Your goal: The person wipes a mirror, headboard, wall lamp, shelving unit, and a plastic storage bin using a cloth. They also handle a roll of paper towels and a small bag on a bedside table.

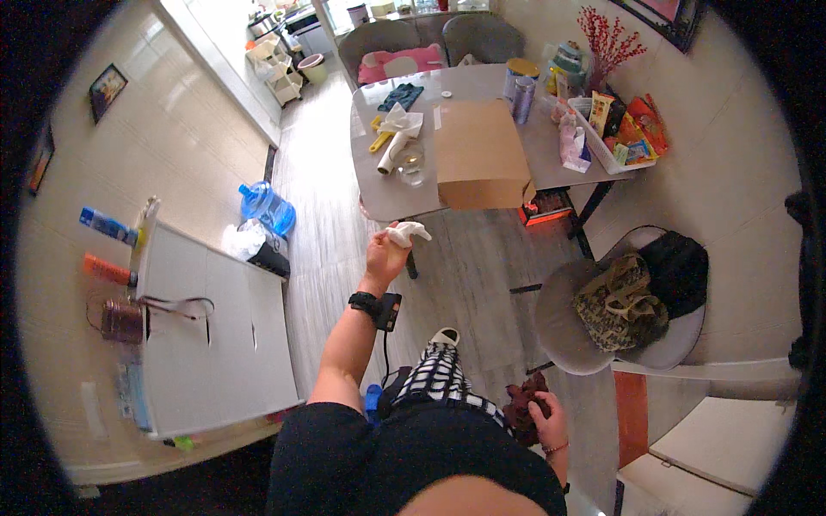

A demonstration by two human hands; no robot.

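My left hand reaches forward, short of the table's near edge, gripping a crumpled white tissue or thin cloth. On that wrist is a black strap with a small device, from which a cable hangs. Low at my right side, my right hand is closed on a bunched dark red cloth. Ahead stands a table. A cardboard box rests on it, beside a clear glass bowl, a white paper roll and a yellow-handled tool.
A chair holding bags stands to the right. On the left are a white cabinet and a blue water bottle. A snack basket, canisters and a dark folded cloth occupy the table.
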